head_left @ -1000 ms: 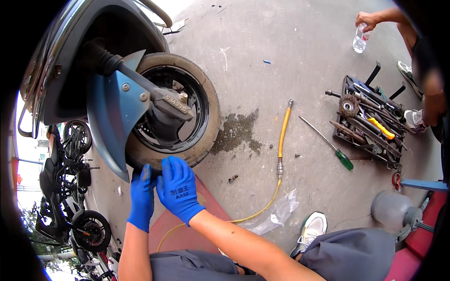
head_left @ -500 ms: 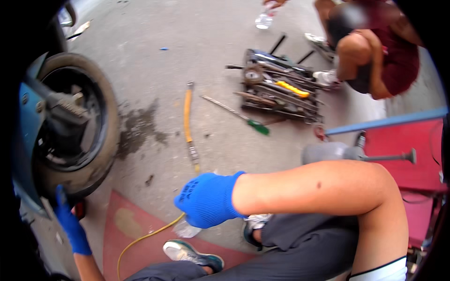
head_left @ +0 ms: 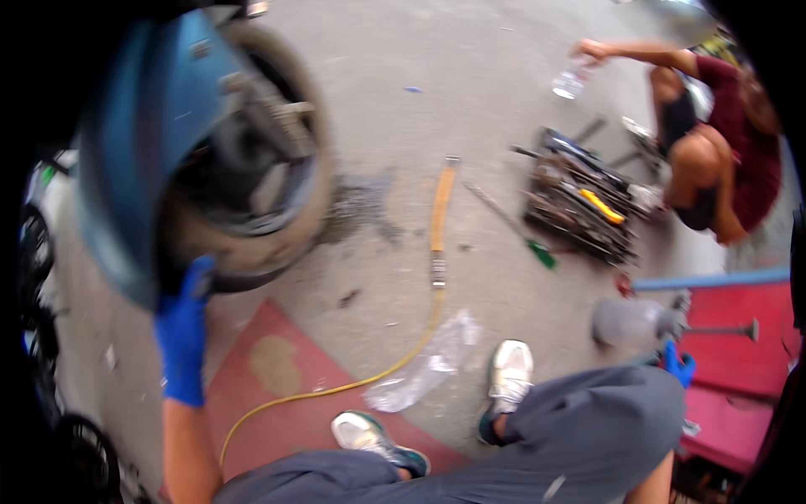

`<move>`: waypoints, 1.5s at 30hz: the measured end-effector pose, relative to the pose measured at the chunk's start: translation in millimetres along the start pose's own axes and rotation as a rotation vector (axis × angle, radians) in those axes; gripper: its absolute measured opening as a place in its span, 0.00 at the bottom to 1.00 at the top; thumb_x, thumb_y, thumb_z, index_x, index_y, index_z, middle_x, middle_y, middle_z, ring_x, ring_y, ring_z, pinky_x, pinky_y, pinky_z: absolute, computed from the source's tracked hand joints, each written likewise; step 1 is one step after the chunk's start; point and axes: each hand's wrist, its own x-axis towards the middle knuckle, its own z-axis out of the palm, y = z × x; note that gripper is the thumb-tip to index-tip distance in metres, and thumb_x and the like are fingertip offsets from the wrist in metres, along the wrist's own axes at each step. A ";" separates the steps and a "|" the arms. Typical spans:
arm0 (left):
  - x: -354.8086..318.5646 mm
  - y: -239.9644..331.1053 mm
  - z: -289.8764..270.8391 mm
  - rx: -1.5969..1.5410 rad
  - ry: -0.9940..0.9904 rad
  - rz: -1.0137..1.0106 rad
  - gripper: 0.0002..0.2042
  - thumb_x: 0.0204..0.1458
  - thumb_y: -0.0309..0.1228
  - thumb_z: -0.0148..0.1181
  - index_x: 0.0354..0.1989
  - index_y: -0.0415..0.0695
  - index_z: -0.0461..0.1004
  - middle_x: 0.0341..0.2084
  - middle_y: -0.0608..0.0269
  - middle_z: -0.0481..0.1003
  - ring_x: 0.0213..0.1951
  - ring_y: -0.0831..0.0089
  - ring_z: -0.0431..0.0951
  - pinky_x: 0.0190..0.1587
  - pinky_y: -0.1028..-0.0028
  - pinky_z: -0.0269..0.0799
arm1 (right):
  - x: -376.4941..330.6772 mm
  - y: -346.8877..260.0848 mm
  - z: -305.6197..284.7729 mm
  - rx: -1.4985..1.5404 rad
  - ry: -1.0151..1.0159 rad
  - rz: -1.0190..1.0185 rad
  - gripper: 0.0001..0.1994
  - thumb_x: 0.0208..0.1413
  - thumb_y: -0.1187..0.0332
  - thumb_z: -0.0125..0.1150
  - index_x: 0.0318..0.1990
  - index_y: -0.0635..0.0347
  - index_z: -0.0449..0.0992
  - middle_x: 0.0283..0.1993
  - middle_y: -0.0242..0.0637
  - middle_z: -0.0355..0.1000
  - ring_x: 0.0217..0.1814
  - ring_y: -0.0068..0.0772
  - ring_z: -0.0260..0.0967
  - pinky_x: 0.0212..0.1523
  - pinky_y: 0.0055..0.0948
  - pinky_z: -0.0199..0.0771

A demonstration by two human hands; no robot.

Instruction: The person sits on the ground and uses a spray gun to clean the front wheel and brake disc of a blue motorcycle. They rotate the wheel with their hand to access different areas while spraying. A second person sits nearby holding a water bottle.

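left hand, blue-gloved, raised against the lower edge of the scooter wheel, fingers laid up on the tyre beside the blue mudguard; blurred, so cannot tell how far curled or whether anything is pinched. right hand, also in a blue glove, well to the right of the wheel and mostly hidden behind the grey-trousered knee; reaching toward the grey canister by the red stand; grip not readable, only fingertips showing.

out from the wheel: dark stain on the concrete just to its right, then the yellow hose lying straight, curling back over the red mat below the wheel. crumpled clear plastic bag beside the hose, near two pale shoes. further right of the wheel, a green-handled screwdriver and an open tool tray full of dark tools. beyond that, another person crouching, holding a clear bottle.

step in hand, judged: steadying the wheel with one hand while fetching something from the far side with the other. next move likely calls for a firm hold on the canister or a tool near it, brought back across to the wheel without dragging the hose.
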 end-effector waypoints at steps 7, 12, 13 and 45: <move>-12.6 44.1 -31.5 -0.028 -0.073 -0.218 0.16 0.51 0.37 0.67 0.43 0.40 0.74 0.30 0.70 0.70 0.30 0.82 0.65 0.32 0.77 0.65 | 5.2 -18.7 36.8 0.105 -0.393 0.218 0.14 0.53 0.64 0.64 0.44 0.60 0.73 0.28 0.34 0.71 0.26 0.22 0.67 0.26 0.23 0.68; -17.4 51.3 -21.1 -0.005 0.020 -0.181 0.12 0.52 0.35 0.66 0.38 0.39 0.76 0.27 0.69 0.71 0.29 0.81 0.67 0.32 0.77 0.66 | -21.3 -173.4 39.4 0.125 -0.840 0.076 0.11 0.54 0.69 0.61 0.45 0.58 0.76 0.27 0.35 0.75 0.25 0.22 0.70 0.26 0.22 0.70; -16.8 47.6 -15.2 -0.023 0.029 -0.146 0.13 0.52 0.35 0.66 0.38 0.39 0.75 0.28 0.68 0.72 0.29 0.80 0.67 0.33 0.77 0.66 | -28.7 -210.6 37.8 0.100 -0.910 0.028 0.11 0.54 0.70 0.61 0.45 0.57 0.76 0.27 0.35 0.75 0.25 0.22 0.70 0.26 0.21 0.70; -22.9 31.9 34.0 -0.564 0.389 -0.364 0.36 0.59 0.62 0.40 0.71 0.54 0.46 0.69 0.57 0.50 0.67 0.51 0.54 0.63 0.45 0.58 | -190.0 -403.9 86.3 0.667 -1.804 -0.507 0.17 0.58 0.56 0.56 0.36 0.64 0.66 0.29 0.57 0.71 0.31 0.60 0.69 0.32 0.50 0.68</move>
